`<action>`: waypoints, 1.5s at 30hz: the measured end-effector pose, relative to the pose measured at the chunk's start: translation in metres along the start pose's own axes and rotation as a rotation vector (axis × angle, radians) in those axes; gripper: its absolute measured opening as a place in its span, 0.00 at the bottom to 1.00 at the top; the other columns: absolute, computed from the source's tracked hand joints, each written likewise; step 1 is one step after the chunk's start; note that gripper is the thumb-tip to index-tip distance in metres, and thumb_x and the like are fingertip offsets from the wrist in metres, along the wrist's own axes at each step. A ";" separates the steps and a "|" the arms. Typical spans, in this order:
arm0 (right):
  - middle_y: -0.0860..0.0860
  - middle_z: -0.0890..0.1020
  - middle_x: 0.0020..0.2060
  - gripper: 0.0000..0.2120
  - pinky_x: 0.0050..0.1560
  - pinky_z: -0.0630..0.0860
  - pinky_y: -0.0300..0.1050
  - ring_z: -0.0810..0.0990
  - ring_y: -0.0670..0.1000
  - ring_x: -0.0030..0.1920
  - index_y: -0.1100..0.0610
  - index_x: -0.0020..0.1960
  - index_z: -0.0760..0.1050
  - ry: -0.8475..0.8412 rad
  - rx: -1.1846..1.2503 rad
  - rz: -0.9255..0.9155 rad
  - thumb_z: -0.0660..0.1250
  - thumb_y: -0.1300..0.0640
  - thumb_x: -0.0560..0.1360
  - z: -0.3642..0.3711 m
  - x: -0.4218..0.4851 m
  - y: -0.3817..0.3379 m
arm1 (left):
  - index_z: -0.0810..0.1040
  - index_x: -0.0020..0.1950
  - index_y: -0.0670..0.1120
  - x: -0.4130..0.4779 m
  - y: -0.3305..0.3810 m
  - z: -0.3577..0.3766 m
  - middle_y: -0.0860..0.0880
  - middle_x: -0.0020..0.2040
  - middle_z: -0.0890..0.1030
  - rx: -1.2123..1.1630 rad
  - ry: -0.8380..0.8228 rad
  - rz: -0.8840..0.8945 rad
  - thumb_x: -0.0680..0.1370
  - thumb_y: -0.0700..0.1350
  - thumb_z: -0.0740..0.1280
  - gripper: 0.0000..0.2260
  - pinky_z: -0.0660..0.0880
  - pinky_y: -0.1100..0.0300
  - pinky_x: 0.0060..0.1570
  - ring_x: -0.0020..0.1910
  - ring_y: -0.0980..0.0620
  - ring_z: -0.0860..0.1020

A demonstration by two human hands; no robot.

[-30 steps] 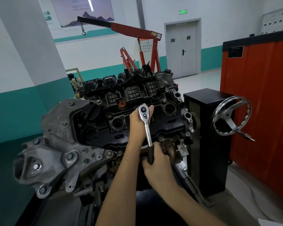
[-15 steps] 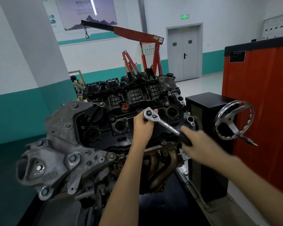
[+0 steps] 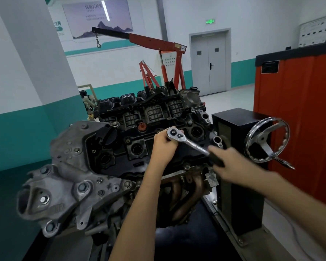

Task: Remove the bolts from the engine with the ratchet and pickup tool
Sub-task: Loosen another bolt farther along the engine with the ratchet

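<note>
In the head view there is one engine [image 3: 109, 166], and it fills the middle of the picture. It sits on a stand, with its black top cover turned toward the camera. Three round wells are visible in this cover. On the grey bracket at the left end of the engine I count at least five bolts [image 3: 82, 187].

There is one ratchet [image 3: 188, 142]. Its silver head lies on the top cover, near the right end of the engine, and its handle points down and to the right. The bolt under the head is hidden.

Two hands are visible. The left hand [image 3: 164, 146] curls its fingers around the ratchet's head and holds it against the cover. The right hand [image 3: 228, 162] is blurred, but its fingers wrap the black grip at the handle's end.

Just beside the right end of the engine stands one black box [image 3: 239, 166], and it carries one silver hand wheel [image 3: 267, 140]. Behind this is one orange-red cabinet [image 3: 299, 110] with a dark top.

The room has a light floor [image 3: 239, 98] and white walls with a teal band below. One red crane [image 3: 158, 42] with a hook stands behind the engine. One grey double door [image 3: 210, 63] is in the far wall, and one green sign [image 3: 210, 21] is above it. One wide pillar [image 3: 26, 53] rises at the left.
</note>
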State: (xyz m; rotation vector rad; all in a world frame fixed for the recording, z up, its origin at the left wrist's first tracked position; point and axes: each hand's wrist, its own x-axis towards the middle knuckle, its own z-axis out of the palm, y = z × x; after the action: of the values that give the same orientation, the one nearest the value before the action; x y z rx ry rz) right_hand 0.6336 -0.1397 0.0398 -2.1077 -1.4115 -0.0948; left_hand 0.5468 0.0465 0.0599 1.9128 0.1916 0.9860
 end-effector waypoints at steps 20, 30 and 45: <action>0.53 0.76 0.34 0.12 0.35 0.77 0.48 0.76 0.51 0.32 0.55 0.52 0.71 0.053 0.217 0.103 0.65 0.65 0.71 0.035 -0.014 -0.024 | 0.69 0.26 0.55 -0.004 0.000 0.002 0.59 0.25 0.66 -0.024 0.050 -0.033 0.80 0.41 0.66 0.23 0.63 0.67 0.34 0.29 0.60 0.63; 0.51 0.75 0.32 0.10 0.31 0.72 0.46 0.77 0.55 0.33 0.50 0.46 0.66 0.151 0.081 0.100 0.66 0.61 0.72 0.032 -0.015 -0.025 | 0.65 0.27 0.56 -0.010 -0.001 0.006 0.58 0.26 0.66 -0.081 0.100 -0.022 0.80 0.43 0.65 0.23 0.64 0.65 0.34 0.30 0.58 0.63; 0.49 0.70 0.18 0.08 0.18 0.62 0.36 0.66 0.48 0.16 0.57 0.36 0.72 -0.313 0.322 0.246 0.67 0.61 0.73 -0.026 0.031 -0.009 | 0.75 0.28 0.57 -0.004 -0.005 0.005 0.59 0.28 0.73 -0.077 0.101 -0.046 0.79 0.39 0.66 0.21 0.66 0.71 0.35 0.32 0.61 0.70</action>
State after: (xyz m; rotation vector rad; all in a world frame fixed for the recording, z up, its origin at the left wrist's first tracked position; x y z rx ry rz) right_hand 0.6460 -0.1255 0.0766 -2.0595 -1.2230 0.5452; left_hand 0.5485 0.0441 0.0521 1.7832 0.2514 1.0457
